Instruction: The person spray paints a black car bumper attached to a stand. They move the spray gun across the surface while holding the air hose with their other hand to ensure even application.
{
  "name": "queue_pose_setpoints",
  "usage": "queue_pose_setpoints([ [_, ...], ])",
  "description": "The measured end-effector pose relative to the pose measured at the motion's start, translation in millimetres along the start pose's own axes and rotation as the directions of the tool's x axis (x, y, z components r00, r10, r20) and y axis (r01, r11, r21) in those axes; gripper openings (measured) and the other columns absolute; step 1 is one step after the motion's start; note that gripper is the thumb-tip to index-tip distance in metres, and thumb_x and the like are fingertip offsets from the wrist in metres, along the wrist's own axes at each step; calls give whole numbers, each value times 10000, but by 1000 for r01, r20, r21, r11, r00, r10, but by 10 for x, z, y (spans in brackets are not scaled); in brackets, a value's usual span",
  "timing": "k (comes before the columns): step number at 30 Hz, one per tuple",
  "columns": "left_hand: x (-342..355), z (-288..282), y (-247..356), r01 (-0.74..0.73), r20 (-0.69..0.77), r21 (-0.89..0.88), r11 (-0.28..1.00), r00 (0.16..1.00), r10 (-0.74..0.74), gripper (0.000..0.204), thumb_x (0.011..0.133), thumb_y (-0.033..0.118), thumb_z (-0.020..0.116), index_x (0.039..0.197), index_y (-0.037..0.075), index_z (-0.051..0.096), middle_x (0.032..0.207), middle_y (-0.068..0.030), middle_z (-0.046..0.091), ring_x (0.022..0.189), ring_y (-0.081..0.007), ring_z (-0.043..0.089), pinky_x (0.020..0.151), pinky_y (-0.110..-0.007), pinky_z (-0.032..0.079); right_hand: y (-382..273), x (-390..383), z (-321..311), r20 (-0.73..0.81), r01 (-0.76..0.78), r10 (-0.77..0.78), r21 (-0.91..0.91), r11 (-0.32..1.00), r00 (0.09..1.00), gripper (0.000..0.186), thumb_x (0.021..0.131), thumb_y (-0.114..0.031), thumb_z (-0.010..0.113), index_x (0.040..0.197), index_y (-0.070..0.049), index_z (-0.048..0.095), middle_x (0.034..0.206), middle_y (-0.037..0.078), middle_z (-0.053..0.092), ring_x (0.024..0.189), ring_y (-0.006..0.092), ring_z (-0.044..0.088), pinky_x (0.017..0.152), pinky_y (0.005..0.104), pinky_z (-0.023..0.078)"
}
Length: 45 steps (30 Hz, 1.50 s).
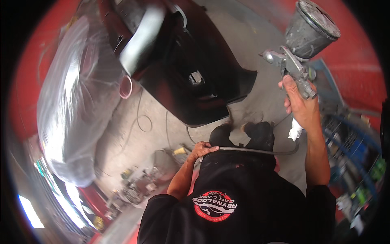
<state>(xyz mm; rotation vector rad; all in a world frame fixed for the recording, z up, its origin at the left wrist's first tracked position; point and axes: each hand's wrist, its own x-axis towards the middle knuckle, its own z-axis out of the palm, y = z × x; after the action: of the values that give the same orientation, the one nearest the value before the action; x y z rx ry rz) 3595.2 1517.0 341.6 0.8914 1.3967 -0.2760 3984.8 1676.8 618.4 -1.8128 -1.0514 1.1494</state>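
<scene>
My right hand is wrapped round the handle of a metal spray gun, raised at the right. A grey, paint-stained cup sits on top of the gun, and its nozzle points left. White paper or cloth is wrapped below the grip, where the air hose begins. That hose runs left across my waist into my left hand, whose fingers are closed on it. Ahead of me stands a glossy black car bumper, apart from both hands, with a square opening in its face.
Something large under clear plastic sheeting stands at the left. Thin hose or cable loops over the concrete floor. Cluttered equipment lies at the lower left. A blue rack with assorted items stands at the right, near red walls.
</scene>
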Motion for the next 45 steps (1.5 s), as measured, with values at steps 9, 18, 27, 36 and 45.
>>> queue_pose_setpoints([
  [9, 112, 1208, 399, -101, -349, -202, 974, 937, 25, 580, 641, 620, 813, 705, 56, 700, 593, -65, 593, 622, -178, 595, 637, -329, 479, -284, 705, 352, 711, 467, -192, -213, 858, 676, 442, 893, -457, 663, 910, -18, 626, 641, 122, 579, 590, 204, 552, 570, 374, 436],
  [18, -194, 2655, 1046, -66, -418, -533, 844, 888, -195, 568, 675, 595, 802, 658, 39, 688, 579, -71, 606, 616, -151, 592, 633, -297, 483, -398, 1205, 368, 939, 332, -22, -99, 938, 342, 446, 890, -451, 673, 1141, -82, 684, 752, 30, 656, 681, 131, 567, 656, 300, 462],
  [27, -298, 3173, 870, -143, -301, -880, 453, 905, -299, 424, 771, 479, 797, 709, 71, 701, 636, 22, 614, 580, -74, 513, 551, -260, 408, -942, 1909, 327, 92, 365, -362, -21, 931, 928, 573, 890, -574, 613, 796, -9, 620, 600, 10, 542, 416, 83, 487, 360, 243, 394],
  [36, -181, 2912, 1018, -72, -260, -847, 526, 920, -294, 463, 740, 506, 812, 660, 73, 667, 606, -2, 609, 535, -95, 528, 516, -271, 421, -884, 1615, 176, 265, 380, -338, -123, 917, 903, 494, 913, -512, 624, 885, -19, 639, 626, 0, 554, 461, 60, 482, 404, 221, 399],
  [45, 56, 3405, 1748, -128, -265, -930, 344, 883, -389, 432, 741, 469, 819, 678, 74, 657, 598, -4, 608, 493, -92, 547, 480, -278, 440, -509, 1228, 63, 972, 515, 198, -234, 824, 125, 316, 919, -288, 683, 1106, -33, 670, 705, -61, 569, 650, 48, 458, 571, 261, 410],
])
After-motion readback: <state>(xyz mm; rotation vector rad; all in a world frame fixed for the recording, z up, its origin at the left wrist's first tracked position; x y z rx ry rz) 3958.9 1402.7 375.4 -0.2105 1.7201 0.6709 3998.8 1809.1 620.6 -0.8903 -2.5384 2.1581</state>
